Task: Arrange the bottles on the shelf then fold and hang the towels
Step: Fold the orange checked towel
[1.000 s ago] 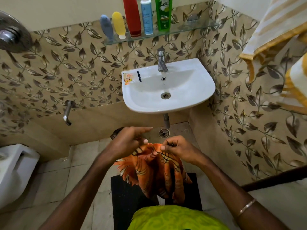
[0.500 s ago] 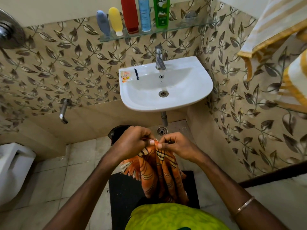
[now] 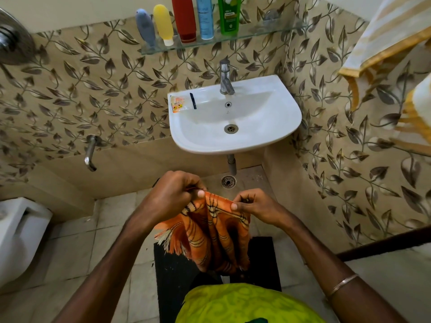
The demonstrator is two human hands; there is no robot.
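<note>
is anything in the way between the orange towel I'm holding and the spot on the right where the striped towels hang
Nothing visible. Both hands, left hand and right hand, pinch the orange towel; only open air lies between it and the striped towels.

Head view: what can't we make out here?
- Tops of the red bottle, blue bottle and green bottle: cut off by the top edge.
- Striped towel at upper right: its hanging point lies past the frame edge.
- Orange towel: lower end hidden behind the green garment; bunched, so fold state unclear.
- Fingertips of the left hand and right hand: partly buried in cloth.
</note>
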